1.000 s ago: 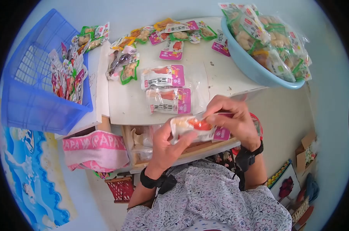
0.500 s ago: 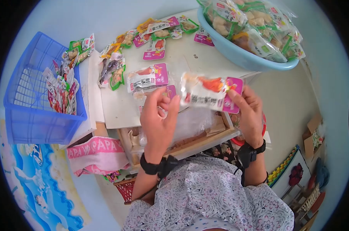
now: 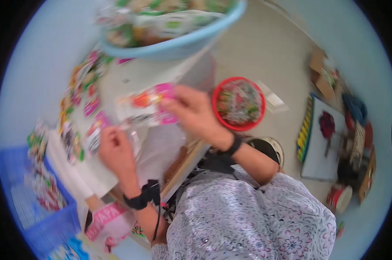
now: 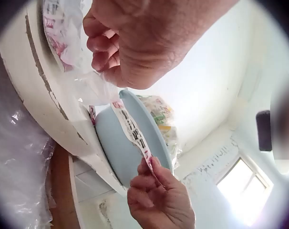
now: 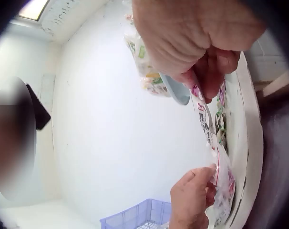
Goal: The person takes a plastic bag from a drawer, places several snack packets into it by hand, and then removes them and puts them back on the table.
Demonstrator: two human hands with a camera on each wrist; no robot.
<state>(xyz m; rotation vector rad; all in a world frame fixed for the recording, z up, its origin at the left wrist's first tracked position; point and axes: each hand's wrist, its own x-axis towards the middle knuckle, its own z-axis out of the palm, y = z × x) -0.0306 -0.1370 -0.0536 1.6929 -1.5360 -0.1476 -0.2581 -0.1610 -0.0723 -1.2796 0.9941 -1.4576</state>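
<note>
In the head view my right hand [image 3: 196, 113] pinches a white and pink snack packet [image 3: 145, 106] by its pink end, holding it over the front of the table. Lower left of it is my left hand [image 3: 117, 151], its fingers curled at the edge of a clear plastic bag [image 5: 223, 174]. The right wrist view shows that bag's red line running beside the left fingertips. Another pink and white packet [image 3: 94, 134] lies just beyond the left hand. In the left wrist view the held packet is seen nearly edge-on, its free end near the bag.
A light blue basin [image 3: 174, 53] heaped with packets stands at the back. More packets [image 3: 81, 89] line the table's far side. A blue basket [image 3: 53, 227] is at lower left, a red basin [image 3: 238, 127] on the floor at right. Below the hands, an open drawer [image 3: 185, 169] holds clear plastic.
My view has swung to the right, bringing the red basin into sight. The packet, earlier between both hands, stays in my right hand; my left hand has moved to the clear bag.
</note>
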